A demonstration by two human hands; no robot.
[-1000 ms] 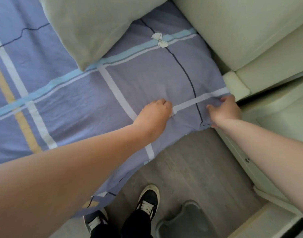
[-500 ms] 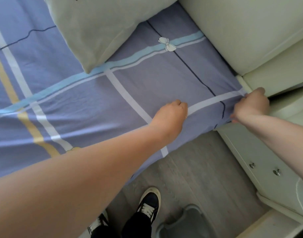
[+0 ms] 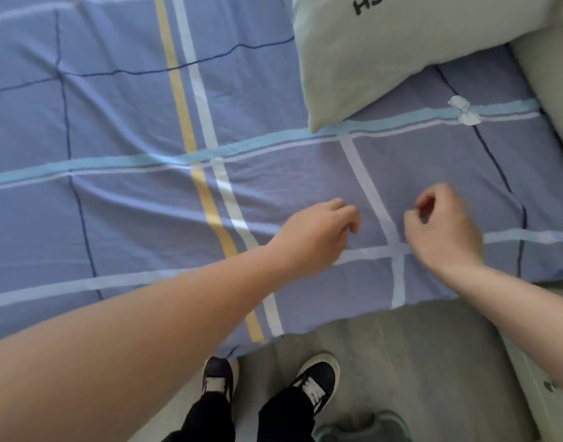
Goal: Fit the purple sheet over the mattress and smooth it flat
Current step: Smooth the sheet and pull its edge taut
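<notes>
Beneath both hands the purple sheet lies spread over the bed. Left hand: fingers loosely curled, nothing held. Right hand: curled, blurred, cannot tell if pinching. Risk: wrinkles left of the left hand missed; strokes toward the pillow beyond the right hand bunch cloth there

A single head-worn camera is looking steeply down from above the near edge of the purple sheet, facing across it toward the pillow at its far right. It is sitting close, with the person's shoes showing just below that edge.
</notes>
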